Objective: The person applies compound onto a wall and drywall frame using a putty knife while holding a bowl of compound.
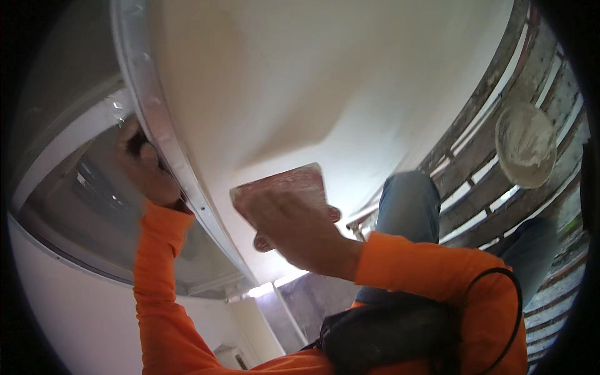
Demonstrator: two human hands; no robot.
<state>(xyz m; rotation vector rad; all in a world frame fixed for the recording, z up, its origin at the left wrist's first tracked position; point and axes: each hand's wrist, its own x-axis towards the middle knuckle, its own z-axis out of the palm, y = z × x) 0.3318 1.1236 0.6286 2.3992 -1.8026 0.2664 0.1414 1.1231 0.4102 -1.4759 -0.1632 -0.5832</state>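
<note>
My right hand (300,231) grips a reddish, white-smudged rectangular block (303,178) with rounded tabs at its sides, held flat at the smooth cream-white surface (350,75) in the middle of the head view. My fingers are over the block, partly blurred. My left hand (150,165), its fingers curled, grips the edge of a silver metal frame (144,69) to the left of the white surface. Behind that hand is a glazed panel (87,187) within the frame. Both forearms are in orange sleeves.
Worn wooden slats (475,206) with gaps between them curve down the right side, carrying a pale, plaster-smeared basin (525,144). My jeans-clad knee (406,206) is beside the white surface. A black bag (387,337) with a cable is at my body. A white wall (75,300) shows at lower left.
</note>
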